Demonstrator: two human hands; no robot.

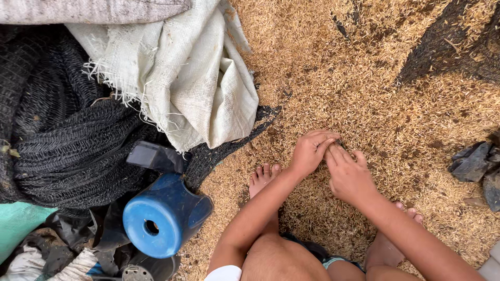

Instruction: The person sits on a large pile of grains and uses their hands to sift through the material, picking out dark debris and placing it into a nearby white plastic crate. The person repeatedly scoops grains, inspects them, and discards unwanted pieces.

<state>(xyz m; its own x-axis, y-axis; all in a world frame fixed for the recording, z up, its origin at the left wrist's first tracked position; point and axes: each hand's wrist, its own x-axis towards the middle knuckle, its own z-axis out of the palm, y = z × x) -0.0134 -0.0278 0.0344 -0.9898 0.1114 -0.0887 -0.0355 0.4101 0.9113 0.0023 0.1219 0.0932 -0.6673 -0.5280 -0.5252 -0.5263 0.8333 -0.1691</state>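
On grain (364,93) | hands (333,156) together, perhaps pinching | sack (198,78) edge near

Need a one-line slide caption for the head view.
Squatting barefoot, left hand and right hand meet on spread rice husks beside a blue plastic container.

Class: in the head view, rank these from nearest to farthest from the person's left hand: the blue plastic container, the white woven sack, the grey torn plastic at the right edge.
From the left hand:
1. White woven sack, up-left.
2. Blue plastic container, lower left.
3. Grey torn plastic, far right.
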